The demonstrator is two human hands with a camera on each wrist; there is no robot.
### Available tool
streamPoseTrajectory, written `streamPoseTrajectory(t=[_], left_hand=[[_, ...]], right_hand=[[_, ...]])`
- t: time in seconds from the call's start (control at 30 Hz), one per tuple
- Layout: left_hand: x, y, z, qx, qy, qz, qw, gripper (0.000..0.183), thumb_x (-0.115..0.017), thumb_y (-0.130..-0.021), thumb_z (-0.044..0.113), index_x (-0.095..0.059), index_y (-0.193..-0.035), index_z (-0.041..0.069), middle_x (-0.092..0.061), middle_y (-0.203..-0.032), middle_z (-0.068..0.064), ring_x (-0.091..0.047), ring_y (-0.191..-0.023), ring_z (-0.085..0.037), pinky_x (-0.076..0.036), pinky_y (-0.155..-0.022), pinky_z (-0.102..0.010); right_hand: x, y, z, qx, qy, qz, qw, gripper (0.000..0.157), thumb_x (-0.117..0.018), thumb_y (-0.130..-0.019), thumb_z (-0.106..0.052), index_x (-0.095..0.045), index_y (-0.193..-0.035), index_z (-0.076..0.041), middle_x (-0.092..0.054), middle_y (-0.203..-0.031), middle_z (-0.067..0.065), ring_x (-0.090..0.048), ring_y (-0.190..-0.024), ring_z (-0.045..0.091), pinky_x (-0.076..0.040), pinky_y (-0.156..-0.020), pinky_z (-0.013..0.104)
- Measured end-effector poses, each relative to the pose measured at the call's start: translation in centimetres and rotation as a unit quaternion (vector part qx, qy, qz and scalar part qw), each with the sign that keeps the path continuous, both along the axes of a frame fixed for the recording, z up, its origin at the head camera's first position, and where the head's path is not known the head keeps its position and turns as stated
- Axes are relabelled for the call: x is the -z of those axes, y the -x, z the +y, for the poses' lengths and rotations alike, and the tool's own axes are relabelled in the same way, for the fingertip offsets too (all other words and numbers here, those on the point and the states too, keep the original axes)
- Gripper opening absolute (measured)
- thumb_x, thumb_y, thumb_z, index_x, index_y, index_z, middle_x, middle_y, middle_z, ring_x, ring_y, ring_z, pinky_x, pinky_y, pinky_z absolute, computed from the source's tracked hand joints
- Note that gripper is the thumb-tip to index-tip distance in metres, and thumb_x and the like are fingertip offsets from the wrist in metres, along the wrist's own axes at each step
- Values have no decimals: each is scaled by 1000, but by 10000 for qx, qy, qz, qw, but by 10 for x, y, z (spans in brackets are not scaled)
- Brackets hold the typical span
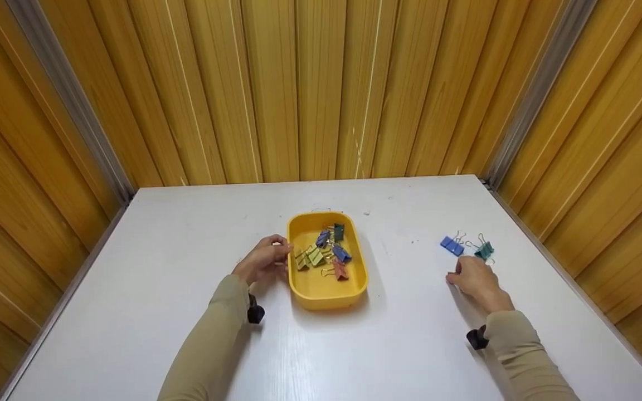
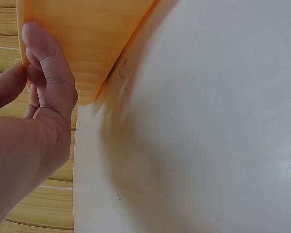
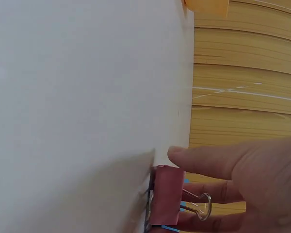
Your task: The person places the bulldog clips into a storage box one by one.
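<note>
In the head view my left hand (image 1: 265, 260) holds the left side of a yellow plastic bin (image 1: 326, 302). The left wrist view shows fingers (image 2: 53, 73) against its outer wall, with the thumb at the rim. Inside the bin lie several binder clips, among them a red one (image 1: 340, 270), a blue one (image 1: 341, 254) and a dark green one (image 1: 339, 231). At the right, my right hand (image 1: 476, 281) is low over the table. In the right wrist view its thumb and fingers are spread around a pinkish-red binder clip (image 3: 167, 196); the thumb looks slightly apart from it.
Just beyond the right hand, a blue binder clip (image 1: 452, 245) and a teal binder clip (image 1: 484, 250) lie on the white table (image 1: 187, 223). Wood-patterned panels (image 1: 321, 89) stand behind the table and at both sides.
</note>
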State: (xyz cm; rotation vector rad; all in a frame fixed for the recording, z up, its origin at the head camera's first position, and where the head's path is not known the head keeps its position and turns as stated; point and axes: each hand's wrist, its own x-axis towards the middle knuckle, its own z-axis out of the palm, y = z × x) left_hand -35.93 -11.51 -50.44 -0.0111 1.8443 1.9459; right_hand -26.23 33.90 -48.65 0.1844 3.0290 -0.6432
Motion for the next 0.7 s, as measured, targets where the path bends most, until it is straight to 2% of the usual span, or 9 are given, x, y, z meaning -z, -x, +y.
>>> streamPoseTrajectory(t=[0.13,0.3,0.57,0.7], left_hand=[[0,1,1,-3,42,-77,10000,13,-57,-96,12,-46,-102,9,-62,-84,-7,-59,-67,-13,-52,-57,-25],[1,1,2,25,119,33,9999,13,-56,-96,12,-46,-103,8,-63,-83,-7,-58,-65,-13,-50,-60,-26],[0,0,1,41,58,128,9999,11,-55,-96,10,-45,-100,8,-63,-78,-5,-59,-62,-11,-51,-58,-25],[0,-1,0,12,44,76,10000,12,-56,-96,10,-46,-101,8,-62,-78,-6,-59,-63,-11,-52,-57,-25]], right_hand=[[4,4,0,-60,-13,136,9999,17,-65,-88,-11,-60,-91,4,-61,-84,17,-56,-71,23,-46,-59,30],[1,10,-4,-137,137,269,9995,14,-64,-89,-9,-60,-92,4,-60,-85,16,-55,-72,23,-46,-59,30],[-10,24,-13,-540,-2,1176,9916,13,-66,-86,-10,-62,-85,3,-61,-89,21,-57,-76,27,-45,-62,34],[-18,31,-20,-609,52,1246,9903,14,-66,-87,-10,-63,-87,4,-63,-93,24,-61,-81,32,-49,-66,38]])
